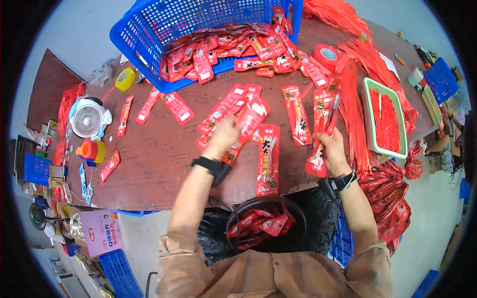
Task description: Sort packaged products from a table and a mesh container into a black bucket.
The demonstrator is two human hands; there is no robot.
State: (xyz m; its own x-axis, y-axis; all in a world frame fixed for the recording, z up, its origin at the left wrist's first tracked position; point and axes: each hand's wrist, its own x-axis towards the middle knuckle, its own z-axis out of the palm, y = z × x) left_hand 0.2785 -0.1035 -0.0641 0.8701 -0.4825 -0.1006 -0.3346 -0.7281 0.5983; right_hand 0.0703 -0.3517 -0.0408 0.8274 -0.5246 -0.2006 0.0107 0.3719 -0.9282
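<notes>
My right hand (335,151) grips a small bundle of red snack packets (321,106), held upright above the table's right side. Over the middle of the table, my left hand (225,135) is curled at a tilted red packet (255,111); both are blurred, and its fingertips are partly hidden. Beneath and beside that packet lies a loose pile of packets (223,106). One packet (267,160) lies face up near the front edge, and another packet (296,115) lies between my hands. Below the edge, a black bucket (303,225) holds more red packets.
A blue plastic basket (138,59) full of packets stands tipped toward me at the back. Red plastic strands (352,111) and a green basket (402,138) are at right. A small fan (88,118) and tape rolls (91,151) sit at left.
</notes>
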